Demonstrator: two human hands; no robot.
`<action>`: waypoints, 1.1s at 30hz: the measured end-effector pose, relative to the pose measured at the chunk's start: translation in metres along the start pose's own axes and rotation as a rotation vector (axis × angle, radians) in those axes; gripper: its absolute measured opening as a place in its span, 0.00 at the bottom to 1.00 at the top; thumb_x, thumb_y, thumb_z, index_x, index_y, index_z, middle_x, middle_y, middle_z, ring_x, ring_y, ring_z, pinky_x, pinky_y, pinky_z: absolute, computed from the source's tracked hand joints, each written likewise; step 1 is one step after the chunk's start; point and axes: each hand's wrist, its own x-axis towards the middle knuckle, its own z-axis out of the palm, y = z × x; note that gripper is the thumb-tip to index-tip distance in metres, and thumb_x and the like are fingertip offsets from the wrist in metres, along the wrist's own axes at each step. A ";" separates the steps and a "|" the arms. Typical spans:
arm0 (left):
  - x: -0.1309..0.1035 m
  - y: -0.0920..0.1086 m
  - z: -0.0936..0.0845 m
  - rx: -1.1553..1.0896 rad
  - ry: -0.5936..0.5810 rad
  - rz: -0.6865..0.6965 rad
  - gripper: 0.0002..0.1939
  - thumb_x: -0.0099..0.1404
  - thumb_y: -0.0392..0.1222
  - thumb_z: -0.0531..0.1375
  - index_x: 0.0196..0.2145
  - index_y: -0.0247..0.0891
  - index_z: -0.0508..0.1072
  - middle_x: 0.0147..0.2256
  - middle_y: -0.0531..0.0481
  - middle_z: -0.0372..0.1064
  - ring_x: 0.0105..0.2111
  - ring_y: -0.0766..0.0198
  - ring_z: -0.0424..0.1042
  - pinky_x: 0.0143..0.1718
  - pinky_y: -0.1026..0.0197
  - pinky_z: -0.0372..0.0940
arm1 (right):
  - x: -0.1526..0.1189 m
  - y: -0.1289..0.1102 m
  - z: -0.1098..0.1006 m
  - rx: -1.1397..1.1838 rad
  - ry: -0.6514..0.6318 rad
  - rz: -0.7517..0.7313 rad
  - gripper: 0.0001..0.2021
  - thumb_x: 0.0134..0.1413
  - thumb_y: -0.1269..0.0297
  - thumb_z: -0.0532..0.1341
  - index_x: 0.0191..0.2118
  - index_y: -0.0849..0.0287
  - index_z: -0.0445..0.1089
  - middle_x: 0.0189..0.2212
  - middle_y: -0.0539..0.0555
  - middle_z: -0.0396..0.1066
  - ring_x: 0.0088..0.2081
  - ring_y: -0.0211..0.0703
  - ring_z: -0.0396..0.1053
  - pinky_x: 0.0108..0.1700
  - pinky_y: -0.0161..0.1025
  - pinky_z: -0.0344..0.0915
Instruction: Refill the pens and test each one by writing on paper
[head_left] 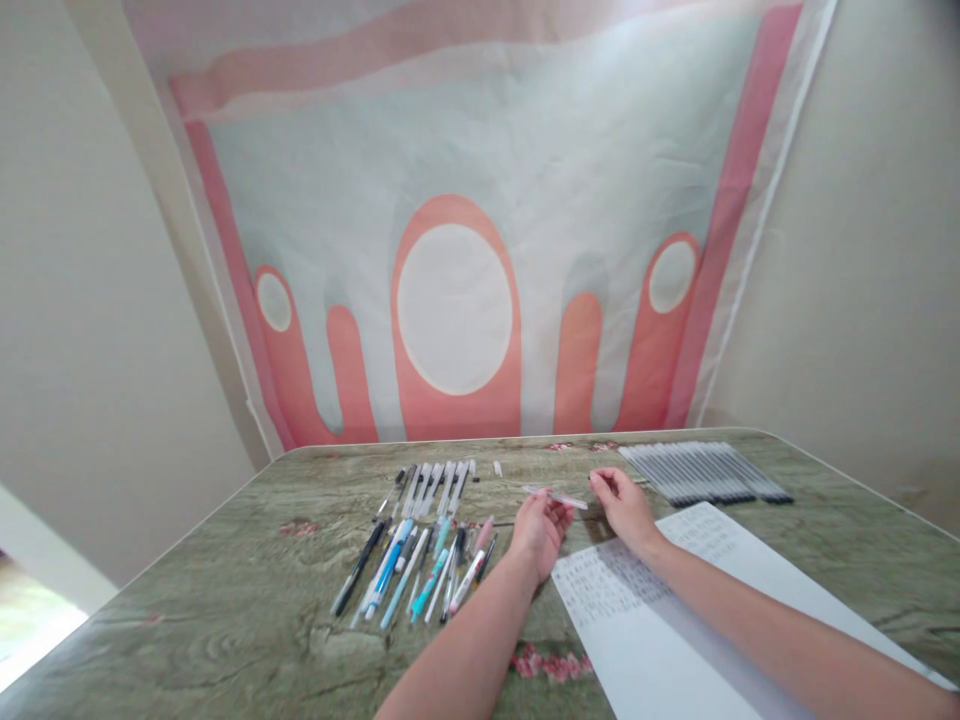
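Below the frame's middle, just right, the left hand [538,528] curls round a clear pen tube [573,500]. The right hand [626,508] pinches a tiny dark bit [592,478]. Seems pen-part work; joining them needs careful lining up. Coloured pens [389,566] lie lower left.

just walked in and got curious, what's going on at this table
A person is handling pen parts with both bare hands above the table. The left hand holds a clear tube, while the right hand seems to pinch a small dark piece, too small to identify. Mixed pens lie to the left, a row of clear pens lies at the far right, and a written sheet lies under the right forearm.
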 end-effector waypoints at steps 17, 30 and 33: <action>0.008 0.001 -0.006 -0.066 0.014 0.199 0.05 0.62 0.34 0.51 0.28 0.35 0.59 0.25 0.48 0.67 0.27 0.67 0.71 0.35 0.60 0.67 | -0.024 -0.025 -0.001 -0.032 -0.001 -0.289 0.11 0.52 0.58 0.54 0.36 0.58 0.68 0.34 0.55 0.67 0.35 0.42 0.65 0.38 0.40 0.63; 0.008 0.000 -0.007 -0.036 0.006 0.212 0.05 0.62 0.34 0.52 0.28 0.35 0.59 0.26 0.47 0.67 0.27 0.67 0.70 0.36 0.60 0.66 | -0.027 -0.026 -0.001 -0.037 -0.020 -0.315 0.09 0.53 0.60 0.54 0.36 0.58 0.67 0.34 0.55 0.66 0.35 0.42 0.65 0.38 0.39 0.63; 0.009 0.000 -0.007 -0.033 0.001 0.207 0.04 0.61 0.34 0.52 0.28 0.35 0.59 0.26 0.47 0.67 0.27 0.66 0.70 0.36 0.60 0.66 | -0.027 -0.027 0.000 -0.040 -0.022 -0.323 0.09 0.53 0.61 0.54 0.36 0.58 0.67 0.34 0.55 0.66 0.34 0.42 0.65 0.37 0.39 0.63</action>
